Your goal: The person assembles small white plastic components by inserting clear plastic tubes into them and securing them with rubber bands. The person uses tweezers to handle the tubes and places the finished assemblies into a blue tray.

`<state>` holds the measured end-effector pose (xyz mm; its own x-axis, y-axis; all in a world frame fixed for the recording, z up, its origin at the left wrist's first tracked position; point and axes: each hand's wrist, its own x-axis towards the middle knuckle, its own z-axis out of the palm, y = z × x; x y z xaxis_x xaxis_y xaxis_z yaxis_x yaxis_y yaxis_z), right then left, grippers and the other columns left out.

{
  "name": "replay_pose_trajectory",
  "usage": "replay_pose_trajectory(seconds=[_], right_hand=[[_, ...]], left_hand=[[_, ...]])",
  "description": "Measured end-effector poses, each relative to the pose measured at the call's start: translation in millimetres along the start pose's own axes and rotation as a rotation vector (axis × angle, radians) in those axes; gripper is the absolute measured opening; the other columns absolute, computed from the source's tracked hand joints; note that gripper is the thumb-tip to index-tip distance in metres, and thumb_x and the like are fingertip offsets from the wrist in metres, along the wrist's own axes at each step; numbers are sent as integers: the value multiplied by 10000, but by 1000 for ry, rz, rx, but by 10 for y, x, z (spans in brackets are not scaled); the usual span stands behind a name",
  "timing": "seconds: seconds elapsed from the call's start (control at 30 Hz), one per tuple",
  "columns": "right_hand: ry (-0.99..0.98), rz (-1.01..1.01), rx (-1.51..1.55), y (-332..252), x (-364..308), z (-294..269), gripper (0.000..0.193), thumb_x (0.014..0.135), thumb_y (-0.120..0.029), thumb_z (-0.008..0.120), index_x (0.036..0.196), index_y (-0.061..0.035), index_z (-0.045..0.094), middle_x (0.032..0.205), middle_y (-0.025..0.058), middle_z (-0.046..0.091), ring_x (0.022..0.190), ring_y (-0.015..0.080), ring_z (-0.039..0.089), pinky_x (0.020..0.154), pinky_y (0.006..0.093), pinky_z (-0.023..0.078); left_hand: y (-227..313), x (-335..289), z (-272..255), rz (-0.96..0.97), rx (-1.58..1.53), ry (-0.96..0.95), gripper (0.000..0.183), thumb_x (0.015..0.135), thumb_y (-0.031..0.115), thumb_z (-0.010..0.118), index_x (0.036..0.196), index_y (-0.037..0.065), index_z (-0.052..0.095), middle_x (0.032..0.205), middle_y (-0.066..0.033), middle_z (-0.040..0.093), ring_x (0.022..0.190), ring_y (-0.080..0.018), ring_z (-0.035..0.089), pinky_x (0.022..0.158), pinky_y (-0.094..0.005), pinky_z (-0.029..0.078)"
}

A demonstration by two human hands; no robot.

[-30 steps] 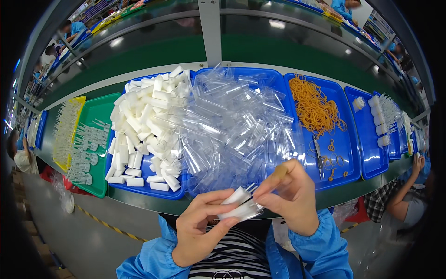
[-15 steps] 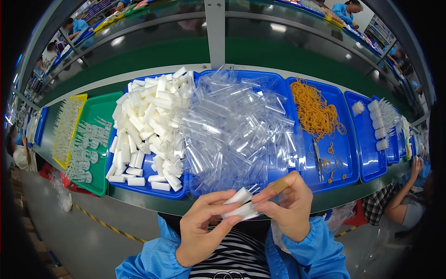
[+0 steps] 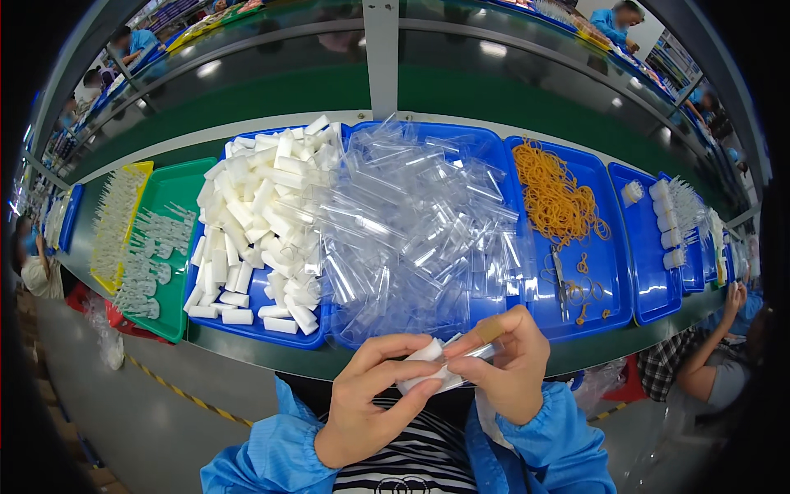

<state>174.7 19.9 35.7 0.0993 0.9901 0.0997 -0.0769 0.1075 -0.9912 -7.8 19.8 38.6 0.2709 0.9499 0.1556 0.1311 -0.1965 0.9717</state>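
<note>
Before my body, over the near table edge, both hands meet. My left hand (image 3: 366, 399) is closed, its thumb and fingers pinching white foam-like blocks (image 3: 425, 354), one above the other. My right hand (image 3: 517, 370), with a tan band round one finger, pinches a clear plastic sleeve (image 3: 487, 351) against the blocks' right end. How far block and sleeve overlap is hidden by the fingertips. Beyond lie a blue tray (image 3: 262, 290) of similar white blocks and a heap of clear plastic sleeves (image 3: 411, 222) in another blue tray.
At right, a blue tray (image 3: 539, 305) holds orange rubber bands (image 3: 559, 193) and scissors (image 3: 561, 284). Farther right, another blue tray (image 3: 654, 288) carries white rolls. At left stand a green tray (image 3: 169, 317) and a yellow tray (image 3: 105, 284) of clear stemmed parts. A co-worker's arm (image 3: 720, 337) shows at far right.
The clear sleeve now shows sticking out to the right beneath my right fingers. The thin clear prongs between my hands are less visible. Both hands remain nearly in place.
</note>
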Motion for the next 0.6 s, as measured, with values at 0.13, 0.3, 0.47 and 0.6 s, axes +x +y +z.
replay_pose_trajectory(seconds=[0.13,0.3,0.47,0.6], right_hand=[[-86,-253,-367,5,-8,-115,355,766,-61,857,944,-12,554,903,110,727,846,132,690,766,268,543],[-74,102,-83,-32,-8,-70,317,765,-89,856,931,-10,599,920,78,725,889,129,672,775,274,525],[-182,2,-199,-75,60,-201,285,792,-65,817,1020,-8,656,1002,92,700,945,160,666,831,294,516],[-123,33,-126,-38,36,-291,293,819,-59,792,1063,15,649,999,117,704,948,173,672,872,299,504]], left_hand=[[1,21,19,-14,-19,-8,235,831,22,758,1065,24,741,1223,-142,618,1065,-229,648,880,-314,534],[-54,-25,39,-65,-58,7,275,829,9,760,1103,7,733,1258,-159,611,1085,-226,649,904,-309,534],[-54,-2,4,-46,-87,54,270,832,-13,750,1102,4,734,1259,-163,610,1080,-229,655,894,-310,541],[-103,10,-9,9,-67,-85,361,843,-35,730,1199,0,684,1344,-172,534,1116,-245,642,904,-314,549]])
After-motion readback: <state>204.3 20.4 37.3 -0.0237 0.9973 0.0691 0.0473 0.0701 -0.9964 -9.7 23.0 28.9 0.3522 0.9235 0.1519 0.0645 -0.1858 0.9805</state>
